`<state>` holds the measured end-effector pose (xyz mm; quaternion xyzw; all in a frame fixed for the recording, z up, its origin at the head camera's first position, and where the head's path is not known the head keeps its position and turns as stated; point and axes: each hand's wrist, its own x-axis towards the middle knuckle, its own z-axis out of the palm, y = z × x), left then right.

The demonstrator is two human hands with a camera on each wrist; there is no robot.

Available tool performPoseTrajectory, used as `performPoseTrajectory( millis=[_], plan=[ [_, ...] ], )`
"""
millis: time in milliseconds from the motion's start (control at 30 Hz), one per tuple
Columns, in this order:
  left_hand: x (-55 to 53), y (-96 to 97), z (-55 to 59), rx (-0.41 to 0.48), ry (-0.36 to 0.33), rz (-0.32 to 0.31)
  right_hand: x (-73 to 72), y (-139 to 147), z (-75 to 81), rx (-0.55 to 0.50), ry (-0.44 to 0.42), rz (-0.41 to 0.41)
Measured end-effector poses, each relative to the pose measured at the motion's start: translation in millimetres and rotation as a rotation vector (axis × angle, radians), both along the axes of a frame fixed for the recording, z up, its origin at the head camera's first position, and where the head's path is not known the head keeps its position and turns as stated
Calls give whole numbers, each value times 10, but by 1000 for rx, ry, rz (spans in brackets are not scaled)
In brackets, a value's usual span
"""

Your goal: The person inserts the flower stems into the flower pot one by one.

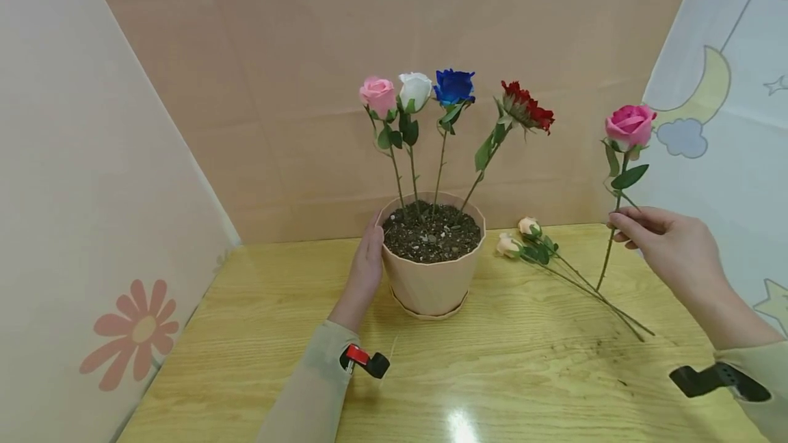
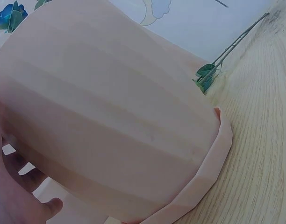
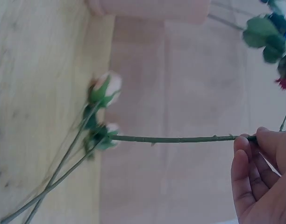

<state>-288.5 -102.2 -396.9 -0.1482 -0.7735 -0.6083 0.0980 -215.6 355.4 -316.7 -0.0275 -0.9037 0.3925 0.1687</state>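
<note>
My right hand point(image 1: 677, 245) pinches the stem of a deep pink rose point(image 1: 631, 127), bloom up, above the table at the right. In the right wrist view its thorny stem point(image 3: 180, 139) runs out from between thumb and fingers. My left hand point(image 1: 366, 258) lies against the left side of a beige flowerpot point(image 1: 431, 286), its fingers reaching up to the rim. Dark soil point(image 1: 431, 238) fills the pot. Standing in it are a light pink rose point(image 1: 378, 96), a white rose point(image 1: 415, 91), a blue rose point(image 1: 455, 87) and a dark red flower point(image 1: 527, 108) that leans right.
Two cream roses point(image 1: 509, 246) lie with crossed stems on the wooden table point(image 1: 277, 333), right of the pot. Bits of soil point(image 1: 603, 354) are scattered near their stem ends. A beige saucer point(image 2: 208, 172) sits under the pot. Cloth-like walls stand behind and at both sides.
</note>
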Motion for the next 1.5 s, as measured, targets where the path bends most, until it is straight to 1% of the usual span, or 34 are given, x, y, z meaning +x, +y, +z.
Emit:
performPoseTrajectory(
  millis=[133, 267, 433, 500, 733, 967, 1033, 1133, 1300, 1367, 1433, 1500],
  plan=[
    [-8, 10, -1, 7, 6, -3, 84, -231, 199, -77, 29, 36],
    [-11, 18, 4, 16, 2, -7, 127, -464, 365, -158, 55, 87],
    [-11, 8, -13, 21, 7, -1, 108, -763, 529, -232, 97, 154],
    [-4, 3, -23, 19, 8, 2, 83, -874, 572, -234, 117, 171],
    [14, -1, -43, 16, -5, -2, -1, -1174, 666, -233, 160, 204],
    [29, 14, -16, 30, -1, 3, -64, -1477, 787, -280, 157, 237],
    [26, 13, -16, 29, 4, 5, -83, -1561, 814, -279, 160, 246],
    [20, 10, -20, 20, 8, 6, -118, -1675, 844, -248, 168, 259],
    [20, 9, -15, -1, -7, 21, -188, -1850, 908, -172, 198, 265],
    [24, 10, -16, -2, -14, 21, -222, -1918, 922, -169, 200, 275],
    [30, 12, -13, 2, -24, 19, -273, -1993, 916, -192, 209, 299],
    [32, 11, -16, 5, -27, 18, -332, -2079, 885, -236, 223, 335]
  ],
)
